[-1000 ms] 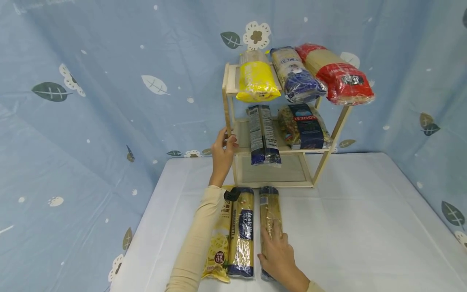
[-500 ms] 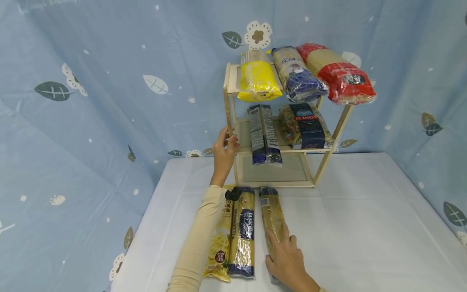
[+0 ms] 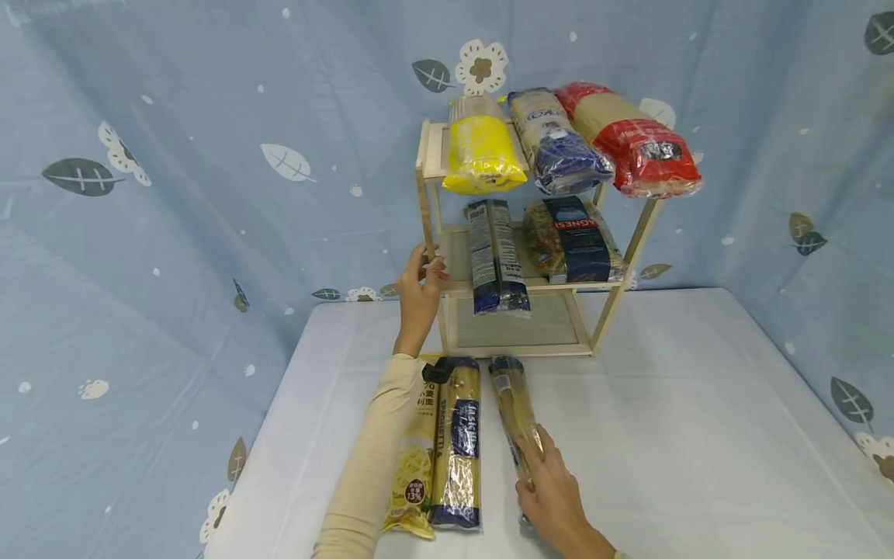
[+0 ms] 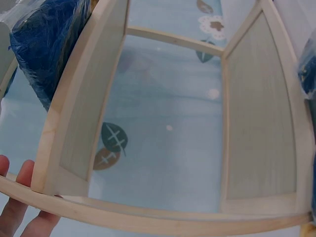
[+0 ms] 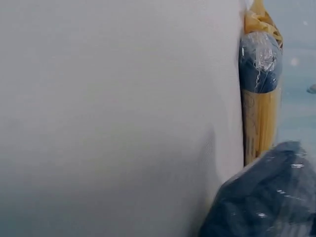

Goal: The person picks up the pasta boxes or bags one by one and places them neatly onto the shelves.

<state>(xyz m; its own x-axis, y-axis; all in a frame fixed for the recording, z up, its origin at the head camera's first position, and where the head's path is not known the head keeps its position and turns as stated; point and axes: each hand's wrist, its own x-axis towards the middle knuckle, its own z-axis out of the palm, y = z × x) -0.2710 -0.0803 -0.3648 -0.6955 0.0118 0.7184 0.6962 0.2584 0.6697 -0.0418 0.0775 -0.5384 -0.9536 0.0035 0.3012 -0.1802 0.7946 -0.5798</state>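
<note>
With its fingers around the left front post of a wooden shelf rack (image 3: pixel 424 210), my left hand (image 3: pixel 417 303) appears in the head view; the left wrist view catches its fingers (image 4: pixel 22 175) at that post. My right hand (image 3: pixel 556 501) grips the lower part of a clear pack of spaghetti (image 3: pixel 513 400) with dark blue ends, slanted on the table. Its blue end (image 5: pixel 266 202) fills the lower right corner of the right wrist view. To its left lie a blue-labelled spaghetti pack (image 3: pixel 457 442) and a yellow noodle pack (image 3: pixel 415 466).
The rack's top shelf carries a yellow bag (image 3: pixel 483 151), a blue bag (image 3: pixel 561 147) and a red bag (image 3: pixel 635 144) of pasta. Below them lie a dark pack (image 3: pixel 497 256) and an Agnesi pasta bag (image 3: pixel 576 237). The rack stands on a white-covered table (image 3: pixel 684 427).
My right hand has moved slightly right, and the near end of the spaghetti pack has swung right with it, so the pack now slants. My left hand keeps its hold on the post.
</note>
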